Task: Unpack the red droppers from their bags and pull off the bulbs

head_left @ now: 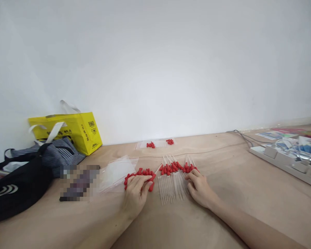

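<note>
My left hand (137, 188) rests over a pile of loose red rubber bulbs (144, 171), its thumb and fingertips closing on a bulb at the pile's right edge. In the middle lie two facing rows of thin clear droppers (172, 188), their red bulbs (174, 166) meeting along the centre line. At the right end of these rows is my right hand (198, 186), fingers curled together beside a smaller cluster of red bulbs (189, 167). Whatever sits between its fingertips is hidden.
Clear plastic bags (118, 173) lie left of the pile. More red bulbs (150, 145) rest on a bag near the wall. A yellow bag (85, 133), a striped bag (60, 155) and a black bag (23, 190) stand left. A white power strip (282, 166) with cables lies right.
</note>
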### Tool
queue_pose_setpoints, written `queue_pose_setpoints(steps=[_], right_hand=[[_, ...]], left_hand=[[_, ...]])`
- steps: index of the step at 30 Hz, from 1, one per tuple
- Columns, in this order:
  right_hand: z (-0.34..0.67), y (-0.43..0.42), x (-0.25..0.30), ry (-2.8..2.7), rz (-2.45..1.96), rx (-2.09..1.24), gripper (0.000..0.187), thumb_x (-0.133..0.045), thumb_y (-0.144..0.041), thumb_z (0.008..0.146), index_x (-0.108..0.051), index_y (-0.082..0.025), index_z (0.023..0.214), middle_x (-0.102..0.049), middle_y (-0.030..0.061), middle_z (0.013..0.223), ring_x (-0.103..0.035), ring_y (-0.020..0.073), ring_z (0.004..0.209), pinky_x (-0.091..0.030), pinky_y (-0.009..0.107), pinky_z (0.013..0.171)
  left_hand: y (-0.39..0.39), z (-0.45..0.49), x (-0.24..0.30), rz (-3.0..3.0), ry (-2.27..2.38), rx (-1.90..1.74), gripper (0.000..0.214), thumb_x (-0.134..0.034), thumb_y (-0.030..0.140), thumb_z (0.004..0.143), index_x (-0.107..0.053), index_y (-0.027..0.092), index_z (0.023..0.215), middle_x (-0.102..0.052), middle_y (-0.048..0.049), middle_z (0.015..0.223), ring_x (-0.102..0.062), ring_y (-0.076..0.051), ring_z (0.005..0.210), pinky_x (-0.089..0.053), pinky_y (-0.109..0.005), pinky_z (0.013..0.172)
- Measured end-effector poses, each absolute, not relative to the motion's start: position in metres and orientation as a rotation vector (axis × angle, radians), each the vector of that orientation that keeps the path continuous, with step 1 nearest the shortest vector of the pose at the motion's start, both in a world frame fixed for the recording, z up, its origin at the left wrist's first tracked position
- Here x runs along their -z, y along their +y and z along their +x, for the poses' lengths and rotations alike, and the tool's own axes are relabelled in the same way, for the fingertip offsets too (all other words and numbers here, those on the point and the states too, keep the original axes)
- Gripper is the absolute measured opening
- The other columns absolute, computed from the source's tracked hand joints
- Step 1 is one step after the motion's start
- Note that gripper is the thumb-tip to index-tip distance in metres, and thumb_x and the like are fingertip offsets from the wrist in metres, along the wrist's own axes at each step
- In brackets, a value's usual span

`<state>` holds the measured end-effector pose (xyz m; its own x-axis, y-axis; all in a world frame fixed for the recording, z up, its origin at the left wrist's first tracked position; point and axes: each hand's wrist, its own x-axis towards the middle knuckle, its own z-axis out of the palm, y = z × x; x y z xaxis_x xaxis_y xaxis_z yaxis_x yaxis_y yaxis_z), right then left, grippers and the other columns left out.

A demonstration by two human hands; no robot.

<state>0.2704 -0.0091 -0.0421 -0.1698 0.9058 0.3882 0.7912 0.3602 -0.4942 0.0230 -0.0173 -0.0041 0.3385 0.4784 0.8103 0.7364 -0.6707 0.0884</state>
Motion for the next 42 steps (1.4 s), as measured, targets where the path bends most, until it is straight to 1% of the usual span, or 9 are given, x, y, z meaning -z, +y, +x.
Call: queue_pose_setpoints(steps=[7,13,18,21,26,29,35,39,42], right_hand=[[0.274,-0.015,0.032,-1.899,-1.375,-0.13,0.022,-0.032,-0.023,0.086,-0.054,-0.019,0.083,-0.058,0.0044,0.083,-0.053,0.0179,0.079,-0.032,0.034,0.074],[0.26,-0.025,0.017,-2.006,-1.108,0.288,0.026,-0.046,-0.029,0.083,-0.054,-0.022,0.107,-0.059,0.0069,0.102,-0.049,0.0206,0.094,-0.028,0.036,0.082],[0.241,-0.028,0.025,-2.16,-0.955,0.351,0.02,-0.043,-0.019,0.086,-0.061,-0.024,0.092,-0.061,0.0007,0.068,-0.049,0.0167,0.076,-0.021,0.041,0.086],[0.235,-0.029,0.032,-2.167,-0.913,0.353,0.021,-0.041,-0.016,0.086,-0.06,-0.022,0.092,-0.059,0.0003,0.066,-0.045,0.0156,0.07,-0.021,0.041,0.085],[0.236,-0.034,0.034,-2.226,-0.875,0.341,0.021,-0.04,-0.012,0.082,-0.058,-0.021,0.087,-0.056,-0.0009,0.063,-0.044,0.0142,0.067,-0.02,0.039,0.084],[0.236,-0.037,0.03,-2.256,-0.847,0.344,0.021,-0.04,-0.01,0.08,-0.058,-0.02,0.08,-0.053,-0.0017,0.059,-0.043,0.0135,0.065,-0.022,0.037,0.082],[0.241,-0.04,0.026,-2.228,-0.835,0.326,0.023,-0.038,-0.012,0.082,-0.059,-0.021,0.079,-0.052,-0.0014,0.056,-0.044,0.014,0.064,-0.023,0.037,0.081],[0.259,-0.032,0.033,-2.102,-1.081,0.213,0.024,-0.037,-0.017,0.085,-0.06,-0.02,0.078,-0.057,0.0011,0.063,-0.048,0.0149,0.068,-0.026,0.036,0.08],[0.268,-0.021,0.039,-2.002,-1.25,0.086,0.026,-0.034,-0.016,0.086,-0.06,-0.02,0.088,-0.06,0.0042,0.076,-0.052,0.0162,0.073,-0.029,0.035,0.079]], left_hand=[[-0.025,0.031,0.012,-2.428,-1.366,1.23,0.016,-0.043,0.026,0.084,-0.059,0.022,0.086,-0.068,-0.0017,0.085,-0.06,-0.017,0.078,-0.037,-0.034,0.075],[-0.036,0.042,0.007,-2.592,-1.276,1.185,0.015,-0.045,0.018,0.082,-0.059,0.022,0.082,-0.068,0.001,0.079,-0.059,-0.014,0.072,-0.03,-0.034,0.075],[-0.038,0.044,0.006,-2.607,-1.224,1.181,0.014,-0.046,0.018,0.081,-0.059,0.023,0.084,-0.068,0.0015,0.08,-0.057,-0.014,0.075,-0.028,-0.033,0.078],[-0.036,0.043,0.008,-2.581,-1.18,1.155,0.013,-0.05,0.025,0.081,-0.06,0.024,0.089,-0.068,0.0006,0.085,-0.056,-0.015,0.081,-0.027,-0.034,0.08],[-0.031,0.037,0.019,-2.581,-1.095,1.047,0.017,-0.046,0.029,0.084,-0.062,0.027,0.08,-0.067,0.0037,0.065,-0.054,-0.013,0.068,-0.025,-0.035,0.078],[-0.032,0.034,0.024,-2.565,-1.097,0.993,0.019,-0.046,0.031,0.084,-0.062,0.027,0.076,-0.066,0.0029,0.063,-0.053,-0.014,0.067,-0.025,-0.037,0.078],[-0.035,0.029,0.023,-2.512,-1.073,0.971,0.021,-0.044,0.02,0.082,-0.059,0.024,0.067,-0.065,0.0041,0.061,-0.052,-0.013,0.066,-0.026,-0.035,0.073],[-0.035,0.013,0.015,-2.427,-1.167,0.962,0.019,-0.044,0.018,0.082,-0.061,0.024,0.075,-0.065,0.0028,0.068,-0.054,-0.013,0.069,-0.029,-0.032,0.07],[-0.032,0.006,0.009,-2.356,-1.227,0.975,0.018,-0.044,0.023,0.083,-0.062,0.025,0.083,-0.063,-0.0002,0.073,-0.054,-0.015,0.071,-0.031,-0.032,0.069]])
